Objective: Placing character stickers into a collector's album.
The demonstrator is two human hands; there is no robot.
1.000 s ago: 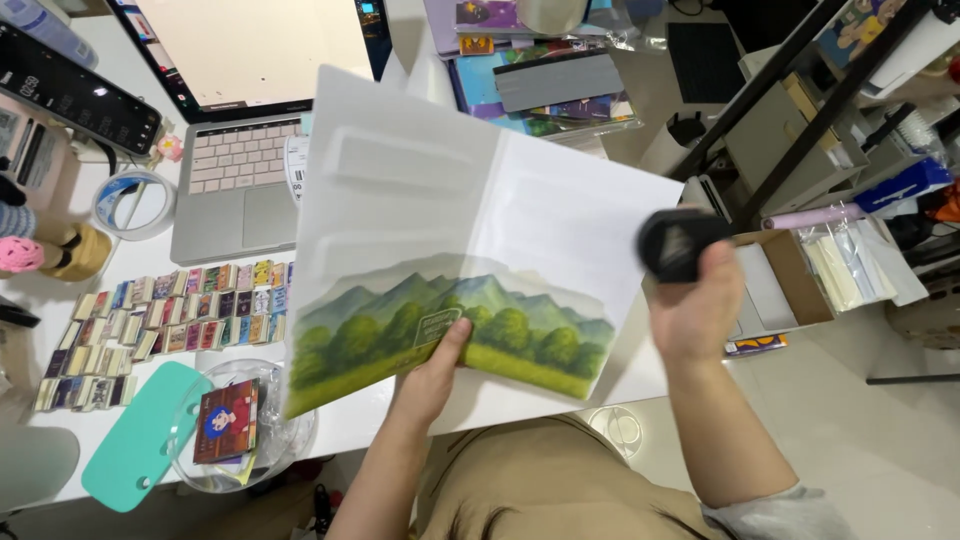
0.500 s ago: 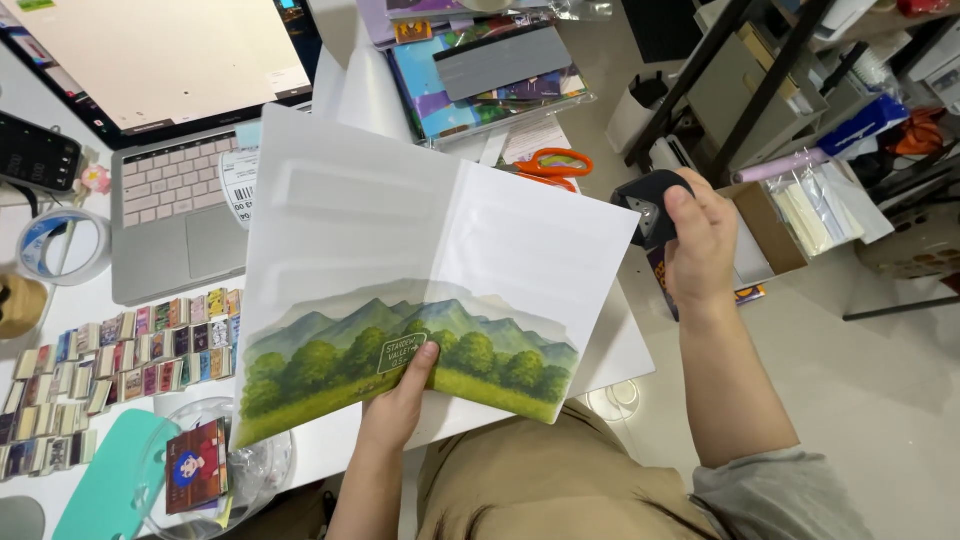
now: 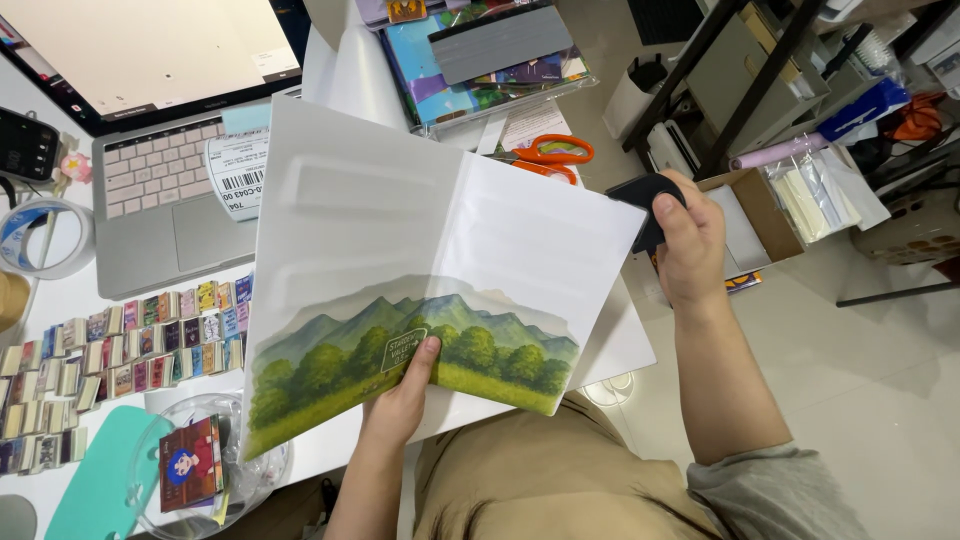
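Head view, going left to right: rows of small colourful cards [image 3: 120,340] lie on the white table [image 3: 70,290], below a laptop [image 3: 150,170] and a roll of tape [image 3: 40,235]; a teal plastic piece [image 3: 105,480] and a clear round dish [image 3: 250,470] sit at the near edge. At the middle, the left hand [image 3: 400,400] pinches the folded sheet [image 3: 420,270] at its lower edge, thumb on top over the printed landscape of hills and trees, fingers hidden beneath. The sheet is held up off the table, its fold running roughly away from the person, its wider span running across from left to right. Orange scissors [image 3: 550,155] lie beyond its far edge. At the sheet's upper right corner, the right hand [image 3: 690,245] is wrapped around a small black punch-like tool [image 3: 640,195], thumb pressed on its top. The tool touches or just overlaps that corner; whether the paper sits inside its slot cannot be told. So the corner lies directly left of the right hand's grip, well apart from the left hand. A shelf frame [image 3: 760,90] stands further right.
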